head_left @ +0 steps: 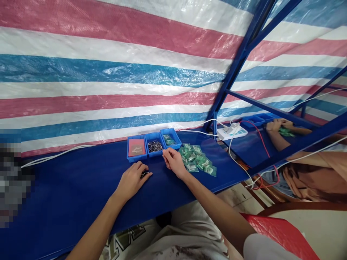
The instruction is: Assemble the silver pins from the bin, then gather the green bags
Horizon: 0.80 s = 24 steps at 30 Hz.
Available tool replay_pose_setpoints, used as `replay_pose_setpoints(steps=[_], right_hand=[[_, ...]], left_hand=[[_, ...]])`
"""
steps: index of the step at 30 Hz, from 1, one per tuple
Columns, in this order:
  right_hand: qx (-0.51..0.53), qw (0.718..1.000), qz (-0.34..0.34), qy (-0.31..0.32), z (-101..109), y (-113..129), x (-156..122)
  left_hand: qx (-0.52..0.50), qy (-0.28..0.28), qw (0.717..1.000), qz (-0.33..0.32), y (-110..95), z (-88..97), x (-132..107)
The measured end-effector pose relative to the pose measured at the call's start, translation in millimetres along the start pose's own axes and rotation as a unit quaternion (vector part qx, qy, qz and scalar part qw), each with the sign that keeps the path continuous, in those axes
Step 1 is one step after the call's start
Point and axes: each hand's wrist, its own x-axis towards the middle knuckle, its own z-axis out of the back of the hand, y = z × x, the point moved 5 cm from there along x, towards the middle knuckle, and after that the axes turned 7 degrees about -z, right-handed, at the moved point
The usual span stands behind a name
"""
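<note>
The small dark pcs [144, 174] lie on the blue table [67, 191], below ctr. of the frame, in the gap between thumb and fingers of my L hand [134, 180], so this hand is nearer than my R hand [174, 162], which is up and to the right; their long axis I cannot tell, bc. fingers cover most. My L hand is palm down, half curled over them, grip unclear. My R hand has fingers folded in, thumb against them, btw. the middle bin [155, 154] and the green packets [199, 159]; if smth. is inside, I cannot tell.

Hands [131, 182] over a blue table [67, 187], near three bins [137, 158] and green packets [199, 159]
</note>
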Motion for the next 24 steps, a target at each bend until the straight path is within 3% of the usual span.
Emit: replay_pose_setpoints(steps=[10, 14, 18, 20, 24], right_hand=[[-0.107, 0.993, 0.046, -0.013, 2, 4, -7], [-0.347, 0.917, 0.184, 0.066, -14, 10, -20], [-0.464, 0.838, 0.244, 0.156, -29, 5, -27], [-0.479, 0.826, 0.244, 0.171, -32, 2, -27], [-0.473, 0.830, 0.234, 0.181, -34, 0, -27]], left_hand=[[-0.007, 0.008, 1.000, 0.012, 7, 11.0, -8], [-0.027, 0.005, 0.999, 0.026, 9, 11.2, -10], [-0.069, 0.014, 0.997, 0.023, 6, 8.9, -9], [-0.089, 0.018, 0.996, 0.020, 4, 9.2, -8], [-0.105, 0.011, 0.994, 0.020, 1, 11.1, -5]])
